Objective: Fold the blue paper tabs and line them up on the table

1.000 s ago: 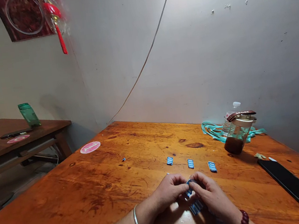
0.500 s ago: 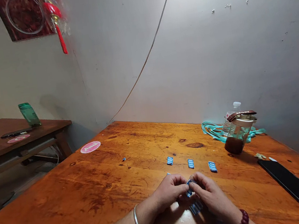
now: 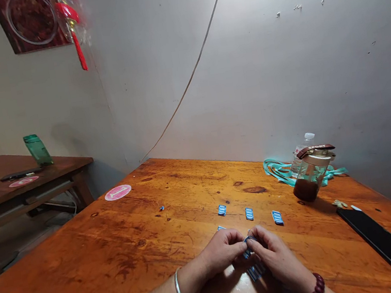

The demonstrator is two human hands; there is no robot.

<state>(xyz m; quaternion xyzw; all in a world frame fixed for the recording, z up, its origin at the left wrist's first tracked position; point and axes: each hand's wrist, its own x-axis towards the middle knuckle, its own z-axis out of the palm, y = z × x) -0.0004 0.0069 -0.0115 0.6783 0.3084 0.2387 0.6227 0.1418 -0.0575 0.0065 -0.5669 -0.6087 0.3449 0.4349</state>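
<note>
My left hand point(image 3: 225, 251) and my right hand point(image 3: 270, 249) meet low over the wooden table point(image 3: 143, 267). Thumbs and fingers of both pinch one small blue-and-white card point(image 3: 247, 252), partly hidden by the fingertips. Below it, more blue-and-white cards point(image 3: 255, 272) lie on the table, half covered by my right hand. Beyond my hands, separate small cards sit in a loose row: a left card point(image 3: 221, 210), a middle card point(image 3: 249, 214) and a right card point(image 3: 277, 217). Another card point(image 3: 221, 228) peeks out behind my left hand.
At the right stand a jar of brown liquid point(image 3: 306, 188) and a clear bottle point(image 3: 309, 137), beside turquoise straps point(image 3: 276, 169). A black flat device point(image 3: 386, 245) lies near the right edge. A tiny blue scrap point(image 3: 161, 208) and a round pink sticker point(image 3: 117, 193) are leftward.
Almost nothing differs. Both hands keep their pinch on the small card, which is tilted very slightly differently.
</note>
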